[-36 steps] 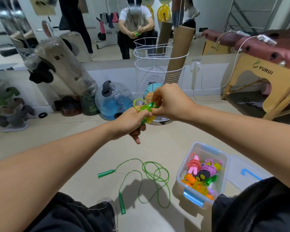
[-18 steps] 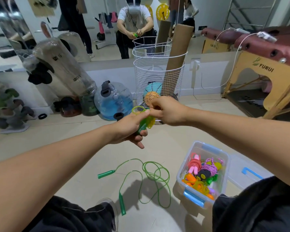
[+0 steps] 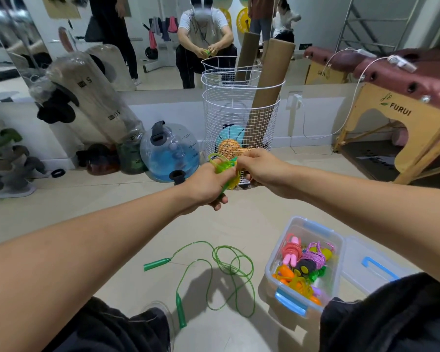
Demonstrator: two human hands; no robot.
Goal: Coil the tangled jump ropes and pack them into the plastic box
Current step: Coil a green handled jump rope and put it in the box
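White wire basket [image 3: 239, 118] holding cardboard tubes [image 3: 269, 82], blue water jug [image 3: 170, 153], massage table [image 3: 401, 80]

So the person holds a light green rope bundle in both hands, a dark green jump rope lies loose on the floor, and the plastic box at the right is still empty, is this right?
Not quite: the plastic box is not empty. The head view shows several coiled ropes in it, pink, purple, orange and yellow. The rest holds: both hands, left and right, hold the light green rope bundle, and the dark green jump rope lies loose on the floor.

Beige tiled floor [image 3: 61, 212], wall mirror [image 3: 163, 34], wooden massage table [image 3: 391, 118].
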